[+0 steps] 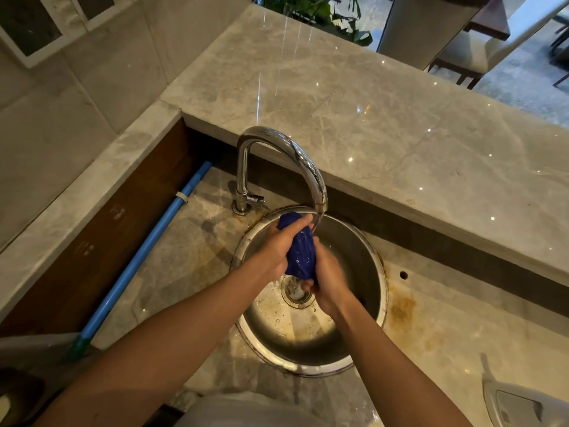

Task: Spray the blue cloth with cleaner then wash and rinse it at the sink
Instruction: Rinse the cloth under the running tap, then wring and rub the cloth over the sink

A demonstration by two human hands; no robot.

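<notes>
Both forearms over the sink [374,266], left hand [278,246] and right hand [328,280] clenched around blue cloth [301,252].

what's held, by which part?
Bunched dark blue cloth, over the round steel sink: left hand grips its upper end, right hand its lower end.

Blue pipe [147,251] along left wall, grey plastic item [517,405] bottom right, plant [323,10] beyond counter [385,118].

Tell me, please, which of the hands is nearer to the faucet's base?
Left. The left hand grips the blue cloth on the side toward the faucet base; the right hand is further, above the drain.
</notes>
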